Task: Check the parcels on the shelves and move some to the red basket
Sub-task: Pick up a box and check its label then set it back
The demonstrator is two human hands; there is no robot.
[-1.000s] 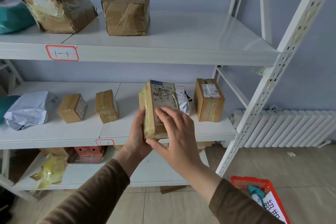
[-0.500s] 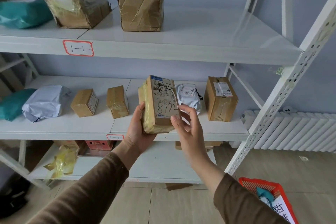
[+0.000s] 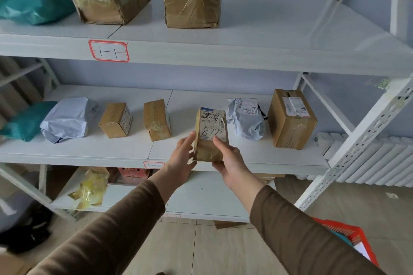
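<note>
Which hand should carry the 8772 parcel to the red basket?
Right hand: it already grips the parcel, and the red basket sits on its side. Left hand only steadies it.

A small brown taped parcel stands upright at the front of the middle shelf, its white label marked 8772 facing the camera, held between the left hand and right hand. More parcels lie on that shelf and the one above: brown boxes, grey-white bags, teal bags. The red basket sits on the floor at lower right, mostly hidden by a sleeve.
</note>
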